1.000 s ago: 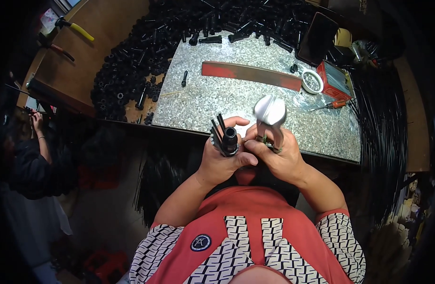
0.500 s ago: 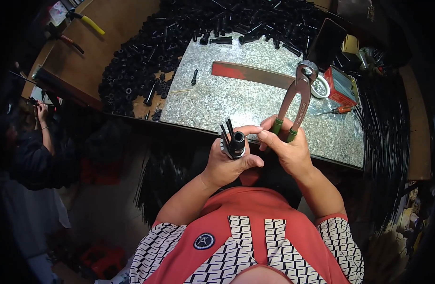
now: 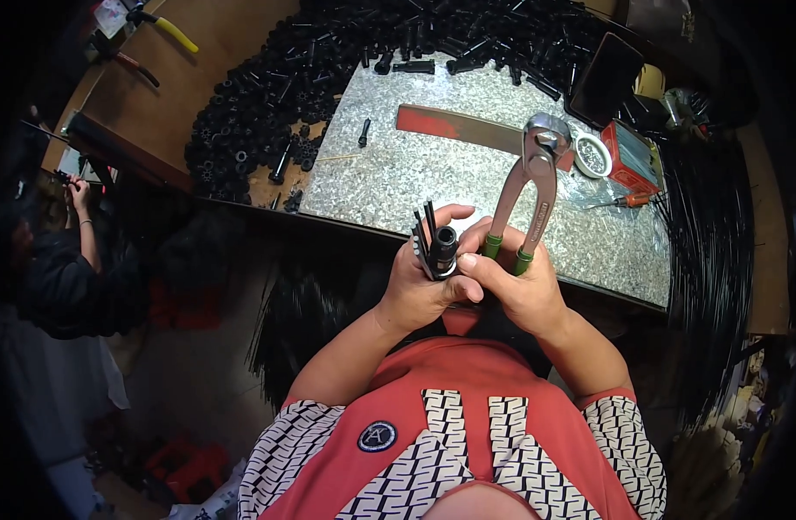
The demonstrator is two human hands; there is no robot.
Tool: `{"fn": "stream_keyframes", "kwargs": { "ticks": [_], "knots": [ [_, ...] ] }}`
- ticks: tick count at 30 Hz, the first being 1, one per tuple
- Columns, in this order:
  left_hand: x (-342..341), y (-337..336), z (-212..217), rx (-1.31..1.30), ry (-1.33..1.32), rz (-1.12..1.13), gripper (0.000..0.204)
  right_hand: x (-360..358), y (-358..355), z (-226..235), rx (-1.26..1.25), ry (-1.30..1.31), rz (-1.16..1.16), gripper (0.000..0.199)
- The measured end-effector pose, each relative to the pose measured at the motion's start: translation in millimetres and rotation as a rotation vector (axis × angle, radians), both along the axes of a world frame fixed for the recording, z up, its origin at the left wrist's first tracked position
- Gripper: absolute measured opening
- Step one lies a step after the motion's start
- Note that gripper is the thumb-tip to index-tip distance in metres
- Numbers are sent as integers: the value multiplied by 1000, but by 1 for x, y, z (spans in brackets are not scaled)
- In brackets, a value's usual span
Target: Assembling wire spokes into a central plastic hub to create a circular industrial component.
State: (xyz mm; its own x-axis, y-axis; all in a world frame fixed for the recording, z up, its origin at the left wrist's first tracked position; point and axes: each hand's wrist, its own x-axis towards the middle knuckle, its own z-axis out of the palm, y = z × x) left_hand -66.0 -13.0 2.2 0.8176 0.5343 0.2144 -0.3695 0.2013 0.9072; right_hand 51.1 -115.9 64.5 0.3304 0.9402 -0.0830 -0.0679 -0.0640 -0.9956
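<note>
Black tube [image 3: 446, 245] held mouth-up in L hand [image 3: 418, 290], at slab's [image 3: 376, 191] near edge; fingers closed round it. Thin rods [image 3: 425, 223] clasped alongside, tips up. Pincers [image 3: 538, 173] held by green handles in R hand [image 3: 537, 290], fingers curled round, handles part spread, head up; R thumb & fingertips placed right by tube. Any small bit pinched there? Can't be told. Risk: if L fingers are loosened, rods could be dropped; if R grip's split btwn pincers & fingertip work, pincers could be let slip. Swung outward, they could be knocked into cup [image 3: 594, 175], its bits spilled. Beyond: red-ended bar [image 3: 454, 130], screwdriver [image 3: 634, 200], black parts heaped [image 3: 268, 104] behind.
</note>
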Motion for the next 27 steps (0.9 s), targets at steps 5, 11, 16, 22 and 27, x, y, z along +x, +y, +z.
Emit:
{"fn": "stream_keyframes", "kwargs": {
  "ticks": [5, 11, 16, 22, 27],
  "knots": [
    [-2, 1, -5, -34, -28, -28, 91, -2, 1, 0, -12, -29, 9, 6],
    [-1, 0, 0, -84, -33, -23, 90, -3, 2, -3, 0, -13, 12, 6],
    [-3, 4, -8, -24, -58, -9, 91, -6, 5, -3, 75, -132, 24, 9],
    [-6, 8, 8, -197, -29, -137, 97, -5, 5, -1, 51, -313, 21, 14],
    [-13, 31, -8, -184, -122, -301, 99, 7, -1, 3, 30, -338, 90, 32]
  ]
}}
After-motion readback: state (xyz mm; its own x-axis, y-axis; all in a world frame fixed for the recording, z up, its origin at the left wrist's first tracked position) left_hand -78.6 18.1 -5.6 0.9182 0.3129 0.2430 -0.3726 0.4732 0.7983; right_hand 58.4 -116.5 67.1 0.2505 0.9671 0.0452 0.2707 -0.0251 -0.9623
